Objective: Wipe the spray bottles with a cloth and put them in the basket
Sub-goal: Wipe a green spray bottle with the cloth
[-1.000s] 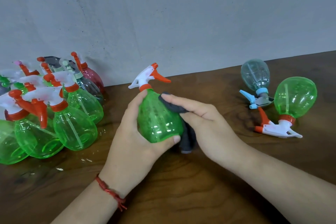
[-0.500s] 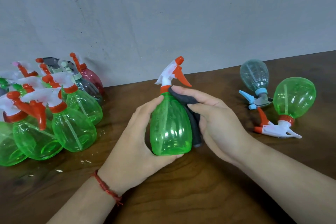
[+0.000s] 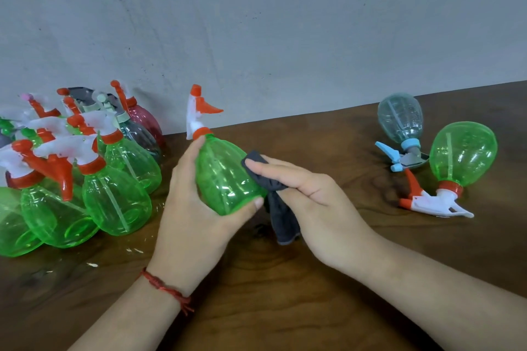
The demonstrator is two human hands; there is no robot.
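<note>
The green spray bottle [image 3: 225, 177] with the white and orange trigger head is held above the tabletop [image 3: 285, 310], near the middle of the view, tilted with its head up and toward the wall [image 3: 256, 23]. The left hand [image 3: 194, 222] grips it from the left side, the fingers curled around the body and the thumb under its base. The right hand [image 3: 310, 196] holds a dark grey cloth [image 3: 282, 219] and presses it with the fingers against the right side of the bottle; the loose end of the cloth hangs down below the palm. On the left wrist there is a red string bracelet [image 3: 165, 289].

At the left, a group of spray bottles [image 3: 114, 199] stands close together, mostly green ones with orange and white heads, and a dark red bottle [image 3: 147, 122] is behind them next to the wall. At the right, well apart from the hands, two bottles lie on their sides: a pale blue bottle [image 3: 399, 120] with a blue trigger, and just beside it a green bottle [image 3: 462, 154].
</note>
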